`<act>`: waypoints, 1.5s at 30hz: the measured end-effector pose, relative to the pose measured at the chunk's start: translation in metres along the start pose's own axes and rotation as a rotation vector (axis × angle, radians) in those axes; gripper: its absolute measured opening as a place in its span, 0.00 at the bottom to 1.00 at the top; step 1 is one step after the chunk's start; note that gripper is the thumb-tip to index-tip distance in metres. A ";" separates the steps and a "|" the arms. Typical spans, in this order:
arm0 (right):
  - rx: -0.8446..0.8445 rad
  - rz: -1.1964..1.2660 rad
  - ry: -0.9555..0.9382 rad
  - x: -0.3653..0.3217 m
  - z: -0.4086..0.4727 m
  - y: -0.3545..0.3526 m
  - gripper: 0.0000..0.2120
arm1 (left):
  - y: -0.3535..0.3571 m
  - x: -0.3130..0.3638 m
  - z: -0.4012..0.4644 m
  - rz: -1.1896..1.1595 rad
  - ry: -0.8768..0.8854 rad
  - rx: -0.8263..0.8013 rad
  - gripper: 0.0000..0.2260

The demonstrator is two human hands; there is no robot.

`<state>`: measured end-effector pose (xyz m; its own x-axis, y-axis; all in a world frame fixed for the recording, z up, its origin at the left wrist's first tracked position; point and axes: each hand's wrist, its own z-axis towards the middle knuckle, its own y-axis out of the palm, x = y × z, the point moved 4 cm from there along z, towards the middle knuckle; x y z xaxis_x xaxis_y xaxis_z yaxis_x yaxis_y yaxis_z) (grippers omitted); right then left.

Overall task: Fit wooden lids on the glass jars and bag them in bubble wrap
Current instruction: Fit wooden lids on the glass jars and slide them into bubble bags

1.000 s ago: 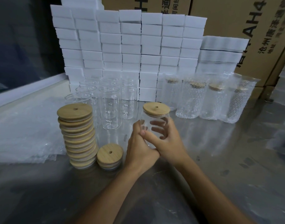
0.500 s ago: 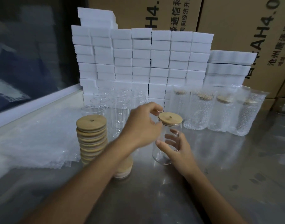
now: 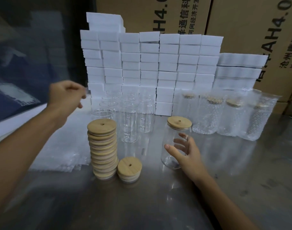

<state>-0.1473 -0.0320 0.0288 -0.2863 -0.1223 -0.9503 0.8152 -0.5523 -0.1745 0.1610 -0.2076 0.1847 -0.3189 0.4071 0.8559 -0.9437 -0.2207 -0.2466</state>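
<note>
My right hand [image 3: 187,152] grips a clear glass jar [image 3: 171,159] standing on the steel table [image 3: 142,205]; the thumb lies in front and the fingers show through the glass. A round wooden lid [image 3: 179,122] with a small hole sits on the jar's mouth. My left hand [image 3: 65,97] hangs in the air at the left, blurred, fingers loosely curled, holding nothing. Below it lies a flat pile of bubble-wrap bags [image 3: 59,146]. A tall stack of wooden lids [image 3: 103,146] and a short stack [image 3: 129,166] stand left of the jar.
Several empty glass jars [image 3: 130,123] stand behind the lid stacks. Several lidded jars in bubble wrap [image 3: 206,113] line the back right. A wall of white boxes [image 3: 150,63] and brown cartons [image 3: 241,22] close off the back.
My left hand has left the jar and swung up and to the left, over the bubble-wrap pile. The right hand keeps its hold on the lidded jar.
</note>
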 end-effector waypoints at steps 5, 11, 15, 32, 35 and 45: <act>0.006 -0.007 0.008 0.000 -0.001 0.000 0.45 | -0.010 -0.063 0.000 0.202 -0.138 0.068 0.05; -0.002 0.007 0.011 0.003 0.001 0.000 0.42 | 0.001 -0.098 -0.019 0.681 -0.175 -0.248 0.16; 0.021 -0.047 -0.003 0.005 0.002 0.000 0.45 | 0.005 -0.098 -0.022 0.754 -0.127 -0.246 0.09; 0.638 -0.116 -0.419 -0.024 -0.010 -0.025 0.14 | 0.012 0.089 -0.024 0.229 0.388 0.193 0.05; 0.664 -0.127 -0.506 -0.031 -0.014 -0.022 0.10 | 0.040 0.109 -0.052 0.189 0.447 0.059 0.06; 0.527 -0.124 -0.551 -0.041 -0.022 -0.018 0.21 | 0.135 0.086 -0.147 0.296 0.612 -0.185 0.07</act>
<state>-0.1392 0.0007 0.0657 -0.6822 -0.3504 -0.6418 0.4527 -0.8916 0.0056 -0.0070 -0.0724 0.1587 -0.5061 0.7907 0.3444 -0.7916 -0.2673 -0.5495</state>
